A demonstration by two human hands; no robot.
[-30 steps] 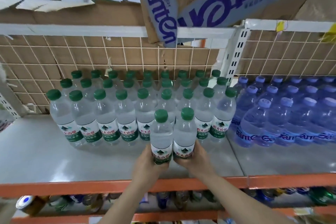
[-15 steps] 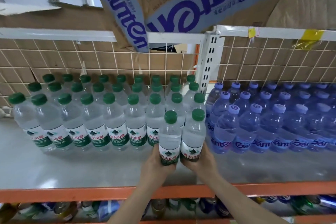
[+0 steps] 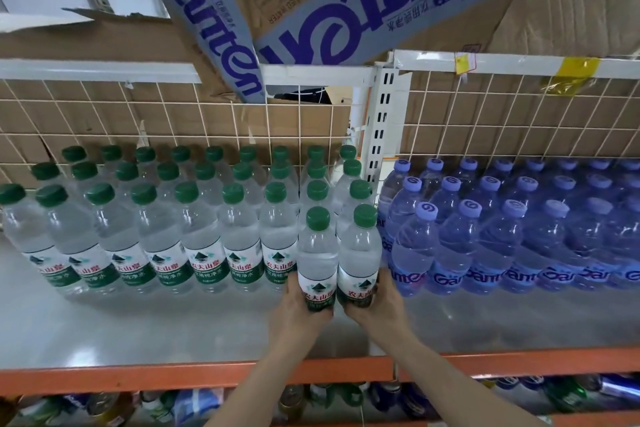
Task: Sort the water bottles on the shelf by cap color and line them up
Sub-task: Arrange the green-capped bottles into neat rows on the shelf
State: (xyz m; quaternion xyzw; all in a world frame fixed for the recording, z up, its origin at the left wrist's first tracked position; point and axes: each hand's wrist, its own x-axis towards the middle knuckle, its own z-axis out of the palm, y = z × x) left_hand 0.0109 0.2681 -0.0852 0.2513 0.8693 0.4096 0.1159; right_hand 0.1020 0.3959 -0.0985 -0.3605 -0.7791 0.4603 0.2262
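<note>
The left hand grasps one green-cap bottle low on its label, with the fingers curled around it. The right hand grasps a second green-cap bottle in the same way. The two bottles stand upright and touch each other side by side on the grey shelf, in front of the green-cap rows. These rows fill the left part of the shelf, several deep, up to the wire grid behind.

Just to the right of the second bottle stand the blue bottles with pale purple caps, also in rows; the right hand is beside the nearest one, and I cannot tell if it touches it. A white post stands at the back between the two groups. An orange beam runs along the front edge of the shelf. A printed carton hangs over the top rail.
</note>
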